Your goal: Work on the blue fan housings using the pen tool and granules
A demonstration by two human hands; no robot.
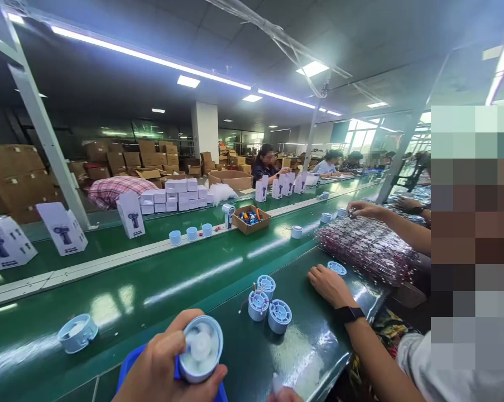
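At the bottom centre my left hand (162, 360) grips a round light-blue fan housing (218, 340), its open face turned toward me. Inside it a white fan blade (201, 345) shows, slightly blurred. Only the fingertips of my right hand (288, 395) reach into the bottom edge, pinched by a small whitish piece (276, 382) too blurred to name. A blue bin (128, 365) lies partly hidden behind and below my left hand. Three light-blue fan housings with slotted faces (280, 316) stand together on the dark green work surface (239, 357), some with thin wires.
A co-worker's hand (329, 285) rests near another housing (336, 268), beside a heap of wired parts (366, 245). On the green conveyor belt (151, 301) sits a housing with white inside (78, 333). Beyond are a parts carton (252, 226) and printed white boxes (131, 215).
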